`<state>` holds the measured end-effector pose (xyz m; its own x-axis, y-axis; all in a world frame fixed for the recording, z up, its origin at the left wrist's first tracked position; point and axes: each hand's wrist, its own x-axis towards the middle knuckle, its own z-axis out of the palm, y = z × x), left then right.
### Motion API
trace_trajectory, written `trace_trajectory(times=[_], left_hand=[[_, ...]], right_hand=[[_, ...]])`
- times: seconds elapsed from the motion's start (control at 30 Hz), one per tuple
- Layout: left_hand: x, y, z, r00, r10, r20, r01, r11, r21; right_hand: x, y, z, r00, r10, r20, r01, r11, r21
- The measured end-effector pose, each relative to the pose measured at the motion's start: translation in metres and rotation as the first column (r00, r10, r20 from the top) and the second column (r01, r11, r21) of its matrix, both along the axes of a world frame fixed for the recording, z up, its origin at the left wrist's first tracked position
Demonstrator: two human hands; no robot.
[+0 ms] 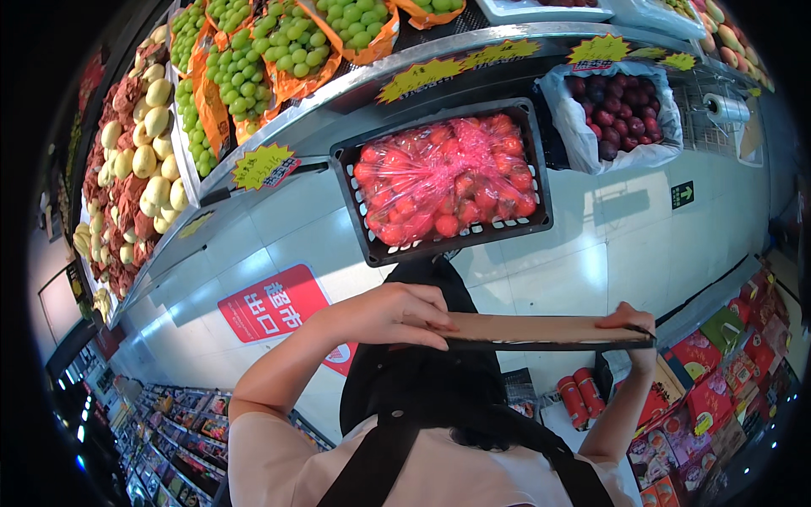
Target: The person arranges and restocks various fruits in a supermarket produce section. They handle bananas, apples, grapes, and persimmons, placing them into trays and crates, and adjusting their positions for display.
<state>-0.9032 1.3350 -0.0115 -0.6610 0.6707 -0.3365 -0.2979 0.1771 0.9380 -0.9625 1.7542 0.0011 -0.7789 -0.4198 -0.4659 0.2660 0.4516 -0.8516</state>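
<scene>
My left hand [412, 317] grips the left end of a flat brown cardboard piece [526, 328], with the thumb below and the fingers over its edge. My right hand [630, 326] holds the right end of the same piece. The cardboard lies level across the front of my black apron, its dark edge towards me. Beyond it, a black plastic crate [374, 253] holds red fruit in a clear bag [443, 177] gathered with pink netting. To the crate's right, dark plums [621, 114] fill a container lined with a white plastic bag [595, 161].
A metal-edged display stand [342, 82] curves across the top, bearing green grapes [234, 82] in orange bags and yellow melons [146, 161] at left. Yellow price tags [263, 166] hang along it. Red gift boxes [703, 355] stand at lower right, packaged-goods shelves [177, 437] at lower left.
</scene>
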Motion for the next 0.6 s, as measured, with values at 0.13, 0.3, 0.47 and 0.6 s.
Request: trace_trajectory(times=[0.13, 0.3, 0.47, 0.6], left_hand=[[0.006, -0.007, -0.052, 0.964, 0.235, 0.122, -0.220, 0.968, -0.122], [-0.026, 0.000, -0.141, 0.762, 0.412, -0.499, -0.622, 0.679, -0.389], [-0.065, 0.033, -0.168, 0.721, 0.209, -0.660, -0.647, 0.543, -0.535], [-0.071, 0.032, -0.179, 0.793, 0.159, -0.589, -0.577, 0.508, -0.639]], right_hand=[[0.019, 0.067, 0.010, 0.992, -0.081, -0.101, 0.094, 0.988, 0.126], [0.080, 0.179, 0.018, 0.686, -0.726, 0.041, 0.719, 0.668, -0.193], [0.076, 0.178, -0.032, 0.394, -0.891, 0.223, 0.889, 0.308, -0.339], [0.022, 0.118, -0.094, 0.206, -0.916, 0.344, 0.965, 0.132, -0.225]])
